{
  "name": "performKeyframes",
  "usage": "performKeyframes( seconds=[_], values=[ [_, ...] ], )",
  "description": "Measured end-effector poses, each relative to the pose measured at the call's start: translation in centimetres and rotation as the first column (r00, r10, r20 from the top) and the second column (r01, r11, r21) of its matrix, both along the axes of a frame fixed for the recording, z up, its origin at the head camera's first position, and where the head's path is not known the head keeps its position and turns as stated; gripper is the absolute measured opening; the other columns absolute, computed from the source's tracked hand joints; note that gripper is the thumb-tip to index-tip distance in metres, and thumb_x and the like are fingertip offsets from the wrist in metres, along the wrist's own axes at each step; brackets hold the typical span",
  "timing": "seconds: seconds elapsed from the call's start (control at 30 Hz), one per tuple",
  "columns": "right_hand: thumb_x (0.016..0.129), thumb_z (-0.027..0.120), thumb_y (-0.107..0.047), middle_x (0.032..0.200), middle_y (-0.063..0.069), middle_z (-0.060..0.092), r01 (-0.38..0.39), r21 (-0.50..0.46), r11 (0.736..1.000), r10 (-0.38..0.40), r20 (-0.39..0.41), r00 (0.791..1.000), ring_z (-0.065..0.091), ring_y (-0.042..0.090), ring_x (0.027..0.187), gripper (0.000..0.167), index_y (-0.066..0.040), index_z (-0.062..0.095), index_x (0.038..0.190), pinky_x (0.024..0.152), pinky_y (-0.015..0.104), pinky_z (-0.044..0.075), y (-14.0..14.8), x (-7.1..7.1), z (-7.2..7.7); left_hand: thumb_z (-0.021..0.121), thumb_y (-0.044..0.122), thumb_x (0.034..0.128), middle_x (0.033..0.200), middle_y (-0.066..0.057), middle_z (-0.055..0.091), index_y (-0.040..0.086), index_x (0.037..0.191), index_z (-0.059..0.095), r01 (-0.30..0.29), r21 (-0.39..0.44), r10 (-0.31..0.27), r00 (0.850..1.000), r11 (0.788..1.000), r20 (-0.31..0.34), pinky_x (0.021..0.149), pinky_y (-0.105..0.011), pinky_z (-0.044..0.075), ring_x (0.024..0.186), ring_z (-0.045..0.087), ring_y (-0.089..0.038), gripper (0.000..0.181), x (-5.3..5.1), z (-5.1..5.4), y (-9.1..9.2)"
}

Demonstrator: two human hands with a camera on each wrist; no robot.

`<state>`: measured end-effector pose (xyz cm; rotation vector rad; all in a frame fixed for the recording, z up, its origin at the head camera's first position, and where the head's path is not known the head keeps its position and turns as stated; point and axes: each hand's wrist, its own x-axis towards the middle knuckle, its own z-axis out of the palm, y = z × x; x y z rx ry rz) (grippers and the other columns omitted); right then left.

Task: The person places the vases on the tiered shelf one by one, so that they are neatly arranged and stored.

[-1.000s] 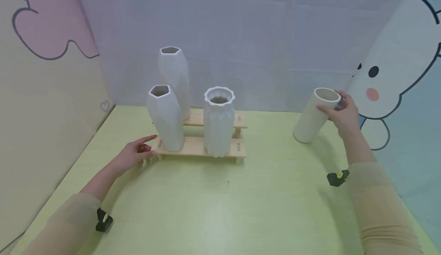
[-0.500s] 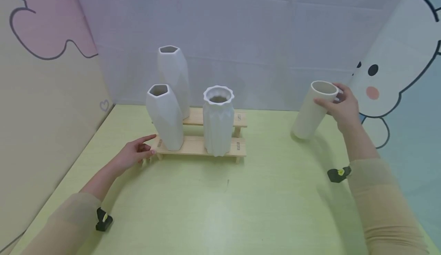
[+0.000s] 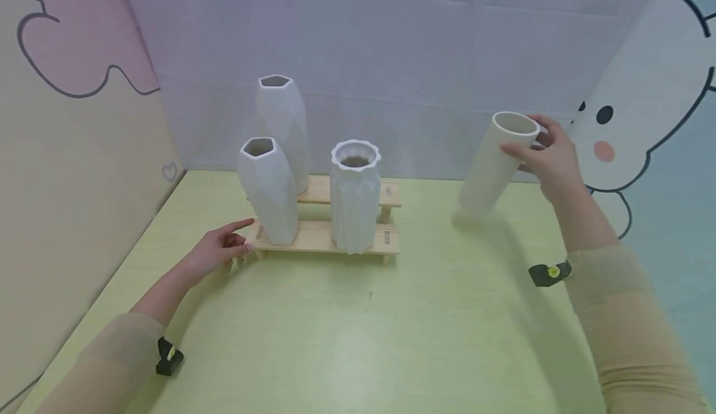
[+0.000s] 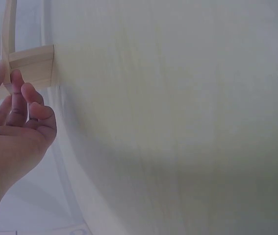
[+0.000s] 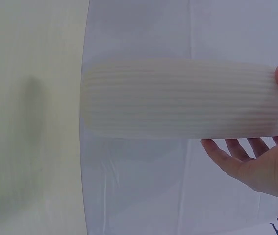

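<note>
My right hand (image 3: 554, 153) grips a white cylindrical vase (image 3: 492, 165) near its rim, thumb on one side and fingers on the other. Fine ribs run along this vase (image 5: 178, 100) in the right wrist view. It tilts, mouth toward the hand, with its base off the table. At the left, my left hand (image 3: 218, 252) pinches the end of a two-step wooden stand (image 3: 313, 237) between its fingers. On the stand's lower step are a faceted vase (image 3: 271, 190) and a vase with a scalloped rim (image 3: 355, 202). A taller faceted vase (image 3: 285, 128) stands on the upper step.
The pale green table (image 3: 347, 339) runs back to a plain lilac-grey cloth (image 3: 391, 59). Printed panels flank both sides, with a cartoon face (image 3: 626, 122) at the right. Black wrist devices sit at both cuffs.
The right hand has raised the cylindrical vase off the table and carried it slightly left. The left hand and the stand with its vases have stayed in place.
</note>
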<state>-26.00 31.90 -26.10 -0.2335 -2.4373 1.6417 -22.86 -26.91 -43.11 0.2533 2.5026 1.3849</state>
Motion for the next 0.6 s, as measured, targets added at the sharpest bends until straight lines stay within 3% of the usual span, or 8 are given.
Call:
performKeyframes(
  seconds=[0.27,0.4,0.6],
  values=[
    [0.079,0.075,-0.035,0.149,-0.001,0.034,-0.017,-0.002,1.0,0.017,-0.041,0.999,0.038,0.025,0.133,0.078,-0.035,0.031,0.144,0.103,0.05,0.037,-1.7,-0.1,1.4,0.065,0.029,0.0903,0.101,-0.015,0.059,0.018,0.147,0.034,0.004,0.002,-0.004,1.0,1.0,-0.004,0.056,-0.026,0.046,0.074,0.053,-0.019,0.065,0.0,-0.1,0.0],
    [0.076,0.079,-0.03,0.147,0.0,0.037,-0.038,-0.072,0.997,0.034,-0.061,0.998,0.038,0.025,0.131,0.079,-0.033,0.035,0.142,0.102,0.046,0.04,-2.5,0.0,2.2,0.064,0.027,0.0907,0.101,-0.016,0.059,0.017,0.147,0.033,0.007,0.004,-0.007,1.0,1.0,-0.005,0.055,-0.027,0.046,0.074,0.053,-0.019,0.065,0.1,0.0,0.0],
    [0.071,0.083,-0.021,0.141,0.001,0.042,-0.084,-0.191,0.978,0.067,-0.095,0.993,0.041,0.024,0.127,0.08,-0.03,0.041,0.139,0.075,0.025,0.053,-3.7,0.2,3.6,0.064,0.026,0.0912,0.101,-0.016,0.059,0.014,0.147,0.033,0.012,0.01,-0.012,1.0,1.0,-0.009,0.055,-0.027,0.046,0.073,0.054,-0.02,0.065,0.4,0.4,0.2]
  ],
)
